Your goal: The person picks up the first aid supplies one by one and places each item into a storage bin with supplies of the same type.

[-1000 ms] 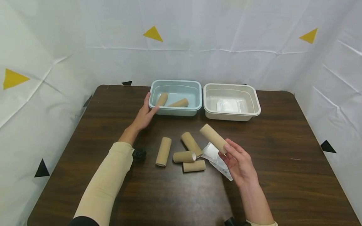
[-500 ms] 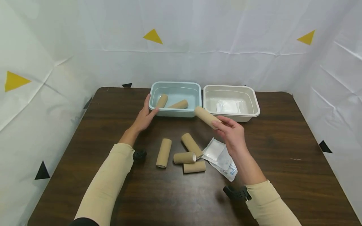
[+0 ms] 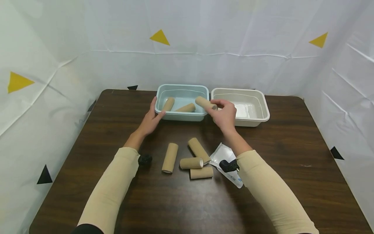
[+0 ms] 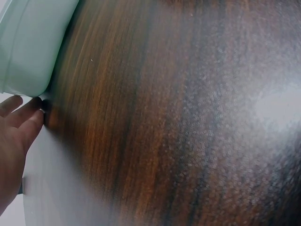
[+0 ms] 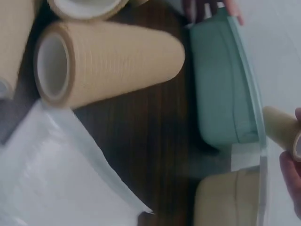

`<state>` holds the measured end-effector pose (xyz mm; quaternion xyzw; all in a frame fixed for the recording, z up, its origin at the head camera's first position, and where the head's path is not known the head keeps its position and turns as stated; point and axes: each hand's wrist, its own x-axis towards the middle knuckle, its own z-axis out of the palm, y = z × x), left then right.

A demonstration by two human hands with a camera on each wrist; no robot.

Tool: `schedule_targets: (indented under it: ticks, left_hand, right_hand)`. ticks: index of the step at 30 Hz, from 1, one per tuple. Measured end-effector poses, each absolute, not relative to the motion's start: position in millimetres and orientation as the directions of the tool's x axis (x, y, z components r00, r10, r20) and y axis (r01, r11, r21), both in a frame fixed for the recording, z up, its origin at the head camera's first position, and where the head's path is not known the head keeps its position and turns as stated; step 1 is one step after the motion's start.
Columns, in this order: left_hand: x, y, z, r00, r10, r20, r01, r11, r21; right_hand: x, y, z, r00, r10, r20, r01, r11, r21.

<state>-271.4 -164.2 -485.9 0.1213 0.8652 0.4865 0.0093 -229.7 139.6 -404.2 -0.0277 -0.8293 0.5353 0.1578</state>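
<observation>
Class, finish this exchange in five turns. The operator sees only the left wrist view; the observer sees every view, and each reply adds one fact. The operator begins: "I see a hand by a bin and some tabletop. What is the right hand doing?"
Observer: The right hand is holding a cardboard tube at the right end of the blue bin.
Operator: Is anything already inside that bin?
Observer: Yes, two tubes lie in it.
Operator: And are there any tubes on the table?
Observer: Four loose tubes lie on it, on the person's side of the bins.
</observation>
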Motion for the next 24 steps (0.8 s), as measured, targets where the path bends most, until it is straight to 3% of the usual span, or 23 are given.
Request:
schedule_targets:
  ticks: [7,20,24]
  left_hand:
    - [-270,-164,-485,-0.971,0.213,0.113,0.207,0.494,0.844]
    - [-274,-160,-488,-0.967,0.223,0.122,0.219,0.491,0.843]
    - [-272,-162,-487,-0.967,0.223,0.126,0.223,0.490,0.843]
  right_hand:
    - [-246,123,-407,-0.930,0.047,0.366,-0.241,0.672,-0.700]
    - [-260,117,-421,-0.929,0.050,0.368,-0.211,0.743,-0.635]
    - [-260,111,-420,-0.948,-0.019,0.319,-0.210,0.788,-0.579]
